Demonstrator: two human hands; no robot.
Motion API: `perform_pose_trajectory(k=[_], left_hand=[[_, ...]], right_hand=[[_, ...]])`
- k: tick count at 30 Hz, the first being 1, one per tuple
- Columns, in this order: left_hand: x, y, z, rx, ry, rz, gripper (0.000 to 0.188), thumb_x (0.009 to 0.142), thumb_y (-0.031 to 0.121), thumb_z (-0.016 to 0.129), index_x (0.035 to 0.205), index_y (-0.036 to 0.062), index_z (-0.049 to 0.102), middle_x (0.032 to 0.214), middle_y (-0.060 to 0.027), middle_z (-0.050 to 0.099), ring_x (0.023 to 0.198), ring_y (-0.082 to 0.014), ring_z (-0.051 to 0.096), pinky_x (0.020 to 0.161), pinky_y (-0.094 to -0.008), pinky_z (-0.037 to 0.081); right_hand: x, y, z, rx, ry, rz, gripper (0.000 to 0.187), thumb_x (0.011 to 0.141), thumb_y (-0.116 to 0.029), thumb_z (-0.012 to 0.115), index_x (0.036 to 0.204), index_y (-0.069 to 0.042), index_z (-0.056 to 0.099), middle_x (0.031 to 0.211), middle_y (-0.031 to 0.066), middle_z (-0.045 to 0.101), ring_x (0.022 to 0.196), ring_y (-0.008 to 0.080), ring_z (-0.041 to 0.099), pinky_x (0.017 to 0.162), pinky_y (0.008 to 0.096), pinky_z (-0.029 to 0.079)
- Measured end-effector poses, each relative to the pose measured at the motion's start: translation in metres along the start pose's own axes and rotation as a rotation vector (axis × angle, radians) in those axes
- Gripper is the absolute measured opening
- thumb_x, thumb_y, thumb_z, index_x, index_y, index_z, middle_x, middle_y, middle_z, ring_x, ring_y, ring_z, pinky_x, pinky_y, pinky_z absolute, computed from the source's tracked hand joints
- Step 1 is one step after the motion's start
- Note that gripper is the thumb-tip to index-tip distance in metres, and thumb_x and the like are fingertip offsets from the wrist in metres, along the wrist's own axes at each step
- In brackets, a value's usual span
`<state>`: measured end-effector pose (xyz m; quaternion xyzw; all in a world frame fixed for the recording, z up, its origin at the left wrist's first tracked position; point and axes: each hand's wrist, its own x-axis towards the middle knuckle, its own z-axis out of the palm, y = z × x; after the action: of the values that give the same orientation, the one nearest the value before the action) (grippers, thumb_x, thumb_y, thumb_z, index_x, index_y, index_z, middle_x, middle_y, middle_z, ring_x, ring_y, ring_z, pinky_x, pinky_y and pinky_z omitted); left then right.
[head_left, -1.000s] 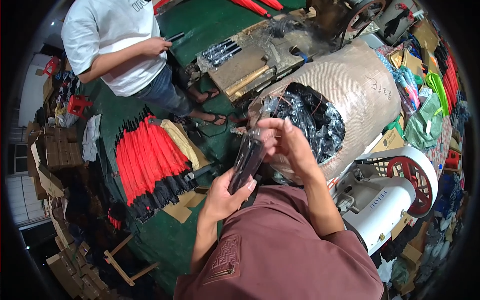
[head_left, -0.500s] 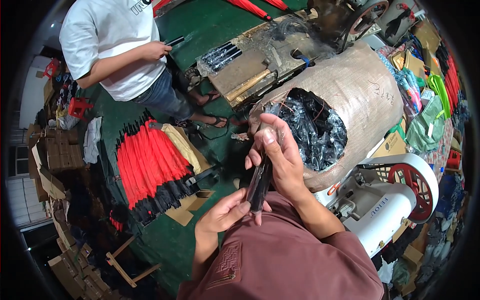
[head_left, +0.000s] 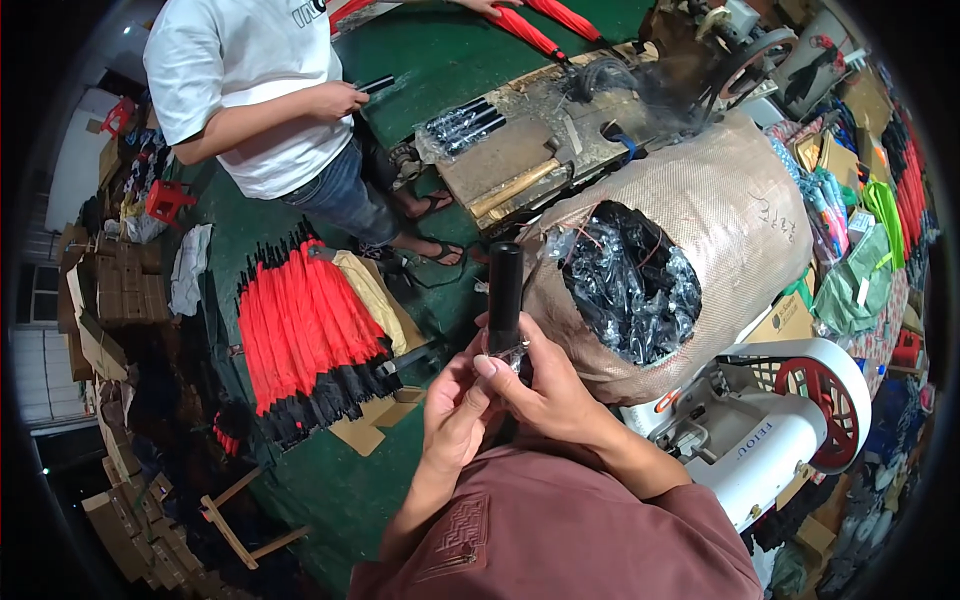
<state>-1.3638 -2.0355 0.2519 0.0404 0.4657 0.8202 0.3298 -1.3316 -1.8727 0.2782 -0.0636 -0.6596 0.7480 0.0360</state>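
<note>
Upright in front of me stands a glossy black umbrella handle (head_left: 506,285), its rounded top bare. Crumpled clear plastic wrap (head_left: 514,352) is bunched around its lower part. My left hand (head_left: 455,408) closes on that lower part from the left. From the other side my right hand (head_left: 550,385) grips it, thumb and fingers pressed at the plastic. Both hands are close together, and the handle's lower end is hidden in them. Just beyond, a large woven sack (head_left: 720,220) lies with a torn opening, showing several black plastic-wrapped pieces (head_left: 635,290).
A co-worker (head_left: 260,110) stands ahead on the left, holding a black handle. Wrapped handles (head_left: 465,128) and a hammer (head_left: 530,182) lie on the low bench (head_left: 480,165). Red umbrellas (head_left: 310,325) are stacked on the floor to the left. A white sewing machine (head_left: 750,440) stands at right.
The handle has swung from slanted to upright, and its bare black top now shows above the plastic. My right hand has come down beside my left. The view has shifted slightly.
</note>
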Motion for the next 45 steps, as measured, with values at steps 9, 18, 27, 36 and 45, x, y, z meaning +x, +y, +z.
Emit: perform_pose_trajectory(k=[9, 18, 27, 36, 45], left_hand=[[0.007, 0.002, -0.006, 0.801, 0.329, 0.527, 0.036, 0.083, -0.008, 0.076, 0.116, -0.0075, 0.062, 0.119, -0.0188, 0.069, 0.099, -0.0247, 0.072, 0.086, -0.0336, 0.06], [0.029, 0.03, -0.045, 1.375, 0.491, 0.793, 0.043, 0.071, -0.01, 0.078, 0.112, -0.0084, 0.066, 0.105, -0.0237, 0.071, 0.094, -0.0368, 0.071, 0.082, -0.0406, 0.061], [0.078, 0.06, -0.084, 1.362, 0.393, 0.73, 0.047, 0.076, -0.001, 0.082, 0.12, -0.005, 0.066, 0.113, -0.0216, 0.07, 0.093, -0.0338, 0.072, 0.079, -0.0405, 0.061], [0.128, 0.078, -0.123, 1.277, 0.089, 0.354, 0.046, 0.089, 0.013, 0.08, 0.129, -0.0006, 0.063, 0.114, -0.0181, 0.071, 0.095, -0.0342, 0.072, 0.08, -0.041, 0.06], [0.142, 0.086, -0.169, 1.308, -0.101, 0.305, 0.032, 0.094, 0.008, 0.072, 0.124, -0.0014, 0.066, 0.11, -0.0211, 0.071, 0.093, -0.0378, 0.071, 0.078, -0.0424, 0.058]], right_hand=[[0.023, 0.018, 0.011, 0.011, 0.041, 0.08, 0.034, 0.102, -0.014, 0.066, 0.131, 0.002, 0.058, 0.106, 0.0045, 0.063, 0.091, 0.0093, 0.059, 0.08, 0.0265, 0.051], [0.07, 0.043, 0.046, -0.098, -0.053, 0.113, 0.023, 0.102, -0.014, 0.067, 0.12, 0.001, 0.066, 0.105, 0.0029, 0.062, 0.089, 0.0084, 0.058, 0.075, 0.0251, 0.049], [0.134, 0.047, 0.061, 0.185, 0.01, 0.413, 0.024, 0.098, -0.022, 0.073, 0.106, 0.0, 0.071, 0.081, -0.0018, 0.067, 0.07, 0.0042, 0.055, 0.062, 0.024, 0.046], [0.265, 0.09, -0.006, -0.356, 0.494, 0.431, 0.04, 0.092, -0.027, 0.072, 0.104, 0.011, 0.069, 0.071, 0.0107, 0.072, 0.053, 0.0159, 0.068, 0.05, 0.0295, 0.052], [0.35, 0.158, -0.058, -0.382, 0.778, 0.477, 0.047, 0.09, -0.023, 0.075, 0.106, 0.02, 0.063, 0.074, 0.0185, 0.073, 0.058, 0.0236, 0.074, 0.052, 0.033, 0.06]])
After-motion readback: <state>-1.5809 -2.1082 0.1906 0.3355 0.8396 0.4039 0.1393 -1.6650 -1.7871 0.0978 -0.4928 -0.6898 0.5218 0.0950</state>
